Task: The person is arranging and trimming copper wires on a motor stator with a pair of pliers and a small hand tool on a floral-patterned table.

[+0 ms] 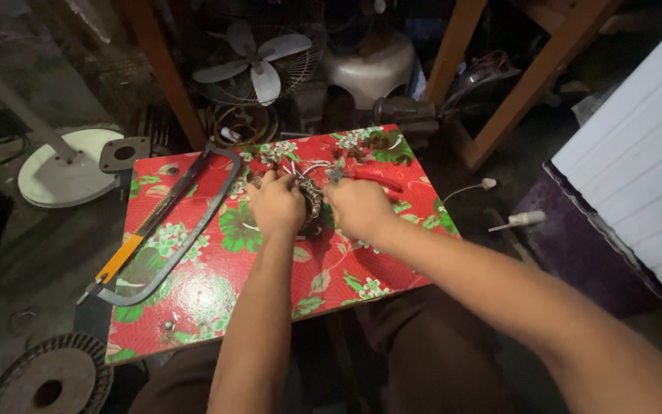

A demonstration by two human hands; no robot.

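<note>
Both hands meet at the middle of the red floral bench [216,291], over a small round motor coil [312,201] wound with dark wire. The left hand [277,205] has its grip clenched on the left side of the coil, knuckles up, pinning it to the bench. The right hand [358,207] presses against the coil's right side, and its grip is closed around red-handled pliers [369,177], whose handles jut out beyond the knuckles, away from the coil. Thin pale wire ends [300,166] curl up just behind the coil, on its far side.

Well to the left of the coil a hacksaw [164,230] with an orange grip lies slantwise on the bench, its frame bowed toward the coil. Beyond the bench's far edge, behind the coil, stand a white fan [253,57] in a wire cage and a pale round base [67,169] on the floor. A dark ribbed disc [47,379] lies on the floor off the near left corner of the bench.
</note>
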